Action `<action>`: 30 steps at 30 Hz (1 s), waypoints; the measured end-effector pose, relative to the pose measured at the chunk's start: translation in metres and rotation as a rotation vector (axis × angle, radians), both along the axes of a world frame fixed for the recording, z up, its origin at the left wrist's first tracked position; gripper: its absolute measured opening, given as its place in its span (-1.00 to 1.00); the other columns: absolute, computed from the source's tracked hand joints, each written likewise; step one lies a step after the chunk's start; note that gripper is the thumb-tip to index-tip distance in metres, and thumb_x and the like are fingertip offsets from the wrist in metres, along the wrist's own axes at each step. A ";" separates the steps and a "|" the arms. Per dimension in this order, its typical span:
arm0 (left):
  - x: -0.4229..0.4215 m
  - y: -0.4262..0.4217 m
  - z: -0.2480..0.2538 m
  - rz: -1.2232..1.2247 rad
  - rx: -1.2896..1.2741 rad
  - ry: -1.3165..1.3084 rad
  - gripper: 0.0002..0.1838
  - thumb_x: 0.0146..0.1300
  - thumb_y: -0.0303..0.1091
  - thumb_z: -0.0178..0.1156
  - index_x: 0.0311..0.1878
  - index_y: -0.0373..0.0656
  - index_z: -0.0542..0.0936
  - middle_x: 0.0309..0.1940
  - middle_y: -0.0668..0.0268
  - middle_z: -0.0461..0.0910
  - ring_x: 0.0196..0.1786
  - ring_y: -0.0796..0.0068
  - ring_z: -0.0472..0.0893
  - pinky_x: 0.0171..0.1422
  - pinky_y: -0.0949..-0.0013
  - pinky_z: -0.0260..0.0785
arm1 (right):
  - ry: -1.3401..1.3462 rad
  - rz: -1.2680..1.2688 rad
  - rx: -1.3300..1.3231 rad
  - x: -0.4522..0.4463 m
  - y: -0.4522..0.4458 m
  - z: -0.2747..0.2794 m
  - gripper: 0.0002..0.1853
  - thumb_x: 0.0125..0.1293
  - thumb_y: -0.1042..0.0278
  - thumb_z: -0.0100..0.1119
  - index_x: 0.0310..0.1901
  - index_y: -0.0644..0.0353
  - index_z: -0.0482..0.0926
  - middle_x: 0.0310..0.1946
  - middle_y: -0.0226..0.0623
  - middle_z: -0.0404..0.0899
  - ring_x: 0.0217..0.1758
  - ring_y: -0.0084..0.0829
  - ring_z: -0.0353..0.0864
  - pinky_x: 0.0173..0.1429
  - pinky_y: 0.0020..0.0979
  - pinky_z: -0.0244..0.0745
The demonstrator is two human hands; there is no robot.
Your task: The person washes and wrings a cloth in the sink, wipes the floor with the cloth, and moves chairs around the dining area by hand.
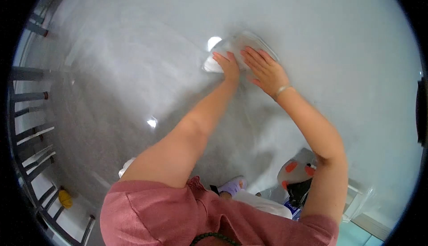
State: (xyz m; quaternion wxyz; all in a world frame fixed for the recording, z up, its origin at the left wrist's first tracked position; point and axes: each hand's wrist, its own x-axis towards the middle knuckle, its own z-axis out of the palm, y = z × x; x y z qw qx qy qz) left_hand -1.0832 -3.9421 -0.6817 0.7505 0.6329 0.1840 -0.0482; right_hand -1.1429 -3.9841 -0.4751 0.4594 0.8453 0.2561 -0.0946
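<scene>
A clear, see-through item [249, 38], which looks like plastic, lies on the pale, glossy surface [160, 36] in the upper middle. My left hand [228, 66] rests on its lower left part, thumb and fingers apart. Farther right, my right hand [265, 70] lies flat on it with the fingers stretched out, a light band around the wrist. Whether anything is inside the clear item cannot be made out.
Dark metal bars [29, 96] run down the left edge, with a yellow object [65, 198] near the lower ones. Below are a lilac shoe [232, 186] and a bag with red spots [290, 174]. A pale frame [356, 203] stands lower right.
</scene>
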 end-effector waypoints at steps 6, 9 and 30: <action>-0.128 -0.085 0.004 -0.235 -0.025 0.052 -0.12 0.31 -0.03 -0.13 0.32 -0.52 -0.34 0.37 -0.21 -0.45 0.45 -0.03 -0.42 0.48 0.16 -0.52 | 0.081 -0.192 0.050 -0.127 -0.080 0.010 -0.24 0.26 -0.19 -0.18 0.39 0.02 -0.06 0.44 -0.54 -0.24 0.50 -0.51 -0.36 0.49 -0.33 -0.47; -0.198 -0.119 0.020 -0.372 -0.174 0.172 -0.08 0.30 0.06 -0.16 0.32 -0.46 -0.40 0.38 -0.11 -0.51 0.45 0.05 -0.45 0.48 0.18 -0.55 | 0.070 -0.289 0.044 -0.191 -0.117 0.007 -0.24 0.25 -0.17 -0.14 0.40 -0.01 -0.08 0.44 -0.60 -0.25 0.50 -0.54 -0.35 0.49 -0.32 -0.51; -0.129 -0.051 -0.001 -0.372 0.193 -0.296 -0.05 0.19 -0.28 0.09 0.35 -0.41 -0.38 0.40 -0.06 -0.51 0.46 0.14 -0.46 0.49 0.30 -0.56 | -0.306 -0.630 0.953 -0.204 -0.088 -0.073 -0.16 -0.04 0.18 0.30 0.31 0.12 0.15 0.35 -0.49 0.05 0.37 -0.43 0.05 0.40 -0.23 -0.03</action>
